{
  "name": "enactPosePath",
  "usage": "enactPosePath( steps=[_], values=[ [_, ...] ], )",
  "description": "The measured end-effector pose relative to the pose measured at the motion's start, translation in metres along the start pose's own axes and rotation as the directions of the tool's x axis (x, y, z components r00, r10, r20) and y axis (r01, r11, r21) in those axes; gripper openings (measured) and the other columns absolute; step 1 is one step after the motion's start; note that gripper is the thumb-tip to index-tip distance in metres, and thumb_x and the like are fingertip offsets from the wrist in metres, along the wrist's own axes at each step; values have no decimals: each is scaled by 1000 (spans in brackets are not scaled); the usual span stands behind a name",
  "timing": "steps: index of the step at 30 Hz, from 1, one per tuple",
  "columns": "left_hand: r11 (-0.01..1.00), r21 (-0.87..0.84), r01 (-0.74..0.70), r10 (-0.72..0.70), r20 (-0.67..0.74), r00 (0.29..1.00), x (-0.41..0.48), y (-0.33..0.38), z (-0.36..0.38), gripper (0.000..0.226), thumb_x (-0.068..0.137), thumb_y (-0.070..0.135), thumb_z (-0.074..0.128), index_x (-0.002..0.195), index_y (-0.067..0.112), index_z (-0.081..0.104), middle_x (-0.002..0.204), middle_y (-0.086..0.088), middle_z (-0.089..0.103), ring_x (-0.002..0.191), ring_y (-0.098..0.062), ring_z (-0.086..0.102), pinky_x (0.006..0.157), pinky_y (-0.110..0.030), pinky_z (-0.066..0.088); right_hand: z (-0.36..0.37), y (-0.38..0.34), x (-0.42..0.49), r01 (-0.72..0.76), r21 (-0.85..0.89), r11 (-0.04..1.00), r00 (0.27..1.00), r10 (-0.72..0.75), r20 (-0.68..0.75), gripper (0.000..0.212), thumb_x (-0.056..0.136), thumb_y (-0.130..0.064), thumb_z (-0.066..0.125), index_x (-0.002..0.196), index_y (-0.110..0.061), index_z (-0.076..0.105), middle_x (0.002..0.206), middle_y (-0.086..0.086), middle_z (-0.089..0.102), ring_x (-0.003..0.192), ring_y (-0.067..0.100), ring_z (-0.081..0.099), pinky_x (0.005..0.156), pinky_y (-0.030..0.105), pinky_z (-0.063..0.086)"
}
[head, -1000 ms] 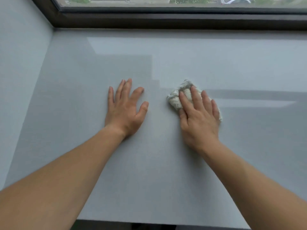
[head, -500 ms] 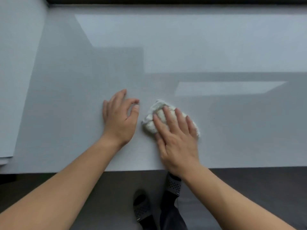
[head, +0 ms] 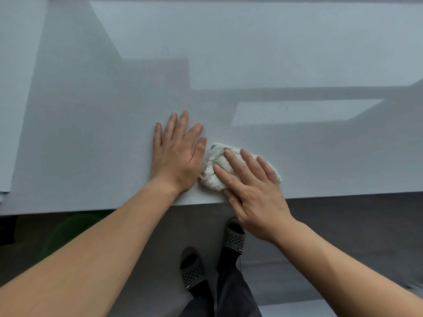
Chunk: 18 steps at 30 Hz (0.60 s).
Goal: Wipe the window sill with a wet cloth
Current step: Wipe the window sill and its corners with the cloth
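Note:
A wide pale grey window sill (head: pixel 251 53) fills the upper part of the view. A crumpled white cloth (head: pixel 214 164) lies on it close to the front edge. My right hand (head: pixel 251 191) presses down on the cloth with straight fingers, its palm reaching over the sill's front edge. My left hand (head: pixel 178 156) lies flat on the sill just left of the cloth, fingers spread, thumb nearly touching the cloth.
The sill's front edge (head: pixel 91 209) runs across the middle of the view. A side wall (head: pixel 16 88) bounds the sill on the left. Below are a dark floor (head: pixel 343 236) and my feet in dark perforated slippers (head: pixel 192 268).
My right hand has drawn the cloth back from the middle of the sill to its front edge. My left hand has flattened again. The view has tilted down, so the window frame is out of sight.

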<state>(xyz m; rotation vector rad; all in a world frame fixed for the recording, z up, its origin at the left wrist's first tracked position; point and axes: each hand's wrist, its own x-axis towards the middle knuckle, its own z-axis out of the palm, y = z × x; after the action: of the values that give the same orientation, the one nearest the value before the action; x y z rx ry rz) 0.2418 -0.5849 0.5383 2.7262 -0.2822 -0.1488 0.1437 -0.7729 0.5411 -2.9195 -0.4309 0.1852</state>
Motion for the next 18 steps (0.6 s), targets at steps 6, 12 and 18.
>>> enactPosePath(
  steps=[6,12,18],
  values=[
    [997,83,2,-5,38,999,0,2,3,67,94,56,7,152,30,28,166,1,5,152,-16,-6,121,-44,-10,-16,60,12,-361,60,930,931,363,-26,57,97,-47,33,153,-42,23,166,-9,10,152,22,8,122,41,3],
    [995,90,39,-41,19,999,5,8,1,50,96,50,22,135,28,45,160,-5,23,151,-25,7,119,-56,-9,-18,42,-5,-186,-13,983,979,186,82,58,98,-50,27,154,-42,14,166,-9,3,153,22,-2,122,43,0],
    [994,59,88,-84,-72,994,43,24,-5,39,95,43,34,111,16,56,137,-15,43,142,-32,27,118,-61,-6,-30,84,54,-502,80,861,859,507,-76,62,87,-50,36,145,-29,35,163,1,21,148,35,20,117,52,17]
  ],
)
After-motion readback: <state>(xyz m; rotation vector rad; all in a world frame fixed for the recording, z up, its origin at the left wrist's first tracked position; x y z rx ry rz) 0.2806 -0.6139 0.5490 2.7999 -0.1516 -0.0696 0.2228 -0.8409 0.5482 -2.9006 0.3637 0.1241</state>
